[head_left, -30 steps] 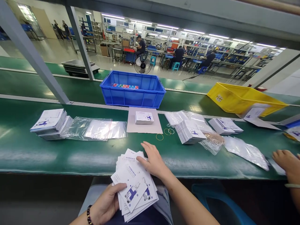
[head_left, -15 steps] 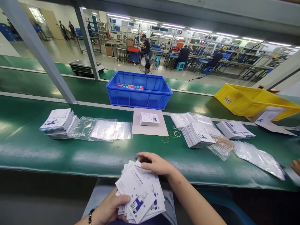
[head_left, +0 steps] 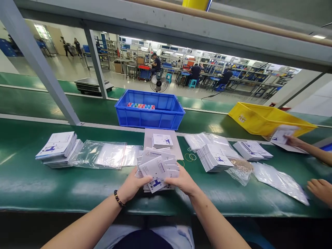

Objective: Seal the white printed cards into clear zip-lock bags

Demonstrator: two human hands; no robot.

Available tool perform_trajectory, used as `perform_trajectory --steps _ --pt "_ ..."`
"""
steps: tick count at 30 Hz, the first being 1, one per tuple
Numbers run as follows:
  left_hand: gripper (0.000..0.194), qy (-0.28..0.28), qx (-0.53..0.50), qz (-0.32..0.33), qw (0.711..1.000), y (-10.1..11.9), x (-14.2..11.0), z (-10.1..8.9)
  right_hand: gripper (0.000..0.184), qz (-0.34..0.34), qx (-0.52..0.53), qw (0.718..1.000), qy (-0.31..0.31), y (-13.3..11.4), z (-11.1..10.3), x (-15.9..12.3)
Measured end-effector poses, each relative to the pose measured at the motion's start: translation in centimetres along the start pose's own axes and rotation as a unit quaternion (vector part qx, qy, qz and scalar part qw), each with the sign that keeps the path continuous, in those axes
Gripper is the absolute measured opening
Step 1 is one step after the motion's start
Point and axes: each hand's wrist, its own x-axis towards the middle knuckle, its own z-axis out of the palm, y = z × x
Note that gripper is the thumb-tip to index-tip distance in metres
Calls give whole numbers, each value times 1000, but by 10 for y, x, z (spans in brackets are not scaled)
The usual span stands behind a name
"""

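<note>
Both hands hold one loose, fanned bunch of white printed booklets (head_left: 155, 169) just above the green bench. My left hand (head_left: 137, 183) grips its left side, thumb across the front cover, a dark bead bracelet on the wrist. My right hand (head_left: 183, 180) closes on the right side, its thumb on the front too. The covers carry a blue bottle picture. Behind the bunch, a small neat stack of the same booklets (head_left: 162, 140) lies on a cardboard sheet (head_left: 177, 147). Rubber bands (head_left: 190, 157) lie to the right of that sheet.
Booklet stacks stand at left (head_left: 55, 147) and right (head_left: 214, 157), near clear plastic bags (head_left: 98, 154). A blue bin (head_left: 151, 117) sits behind, a yellow bin (head_left: 259, 119) farther right. A co-worker's hand (head_left: 292, 141) holds booklets there. A slanted post (head_left: 49, 65) rises at left.
The booklet bunch has moved from above my lap up and forward over the bench. My right hand has gone from the bunch's top edge to its right side. The co-worker's hands have come into view.
</note>
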Motion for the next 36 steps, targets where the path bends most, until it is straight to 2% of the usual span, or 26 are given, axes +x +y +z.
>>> perform_trajectory --steps 3,7,12,15,20,23,25,28,31,34,36 --pt "47 -9 55 21 998 6 11 -11 46 -59 -70 994 62 1 -1 7" --pt "53 -21 76 56 995 15 21 -27 36 -108 -198 972 62 -3 0 9" --pt "52 -5 91 55 994 17 24 -34 42 -112 -284 950 59 1 -1 10" --pt "58 -6 100 42 994 18 23 -34 52 -102 -270 954 85 12 -6 9" --pt "64 -7 171 54 984 18 23 -29 69 -72 -173 973 137 32 -9 10" --pt "79 -37 168 47 984 17 22 -25 79 -91 -146 975 142 37 -5 11" --pt "84 -30 149 41 988 17 20 -24 83 -97 -145 975 136 38 -2 10" --pt "81 -6 125 33 992 16 18 -22 82 -82 -149 977 131 39 0 6" --pt "86 -8 99 35 994 12 17 -17 78 -85 -102 981 139 45 5 3" --pt "90 13 75 78 994 1 18 -4 82 -115 -78 975 175 52 16 2" --pt "77 44 68 113 990 -8 20 5 76 -129 -92 965 210 56 24 3"
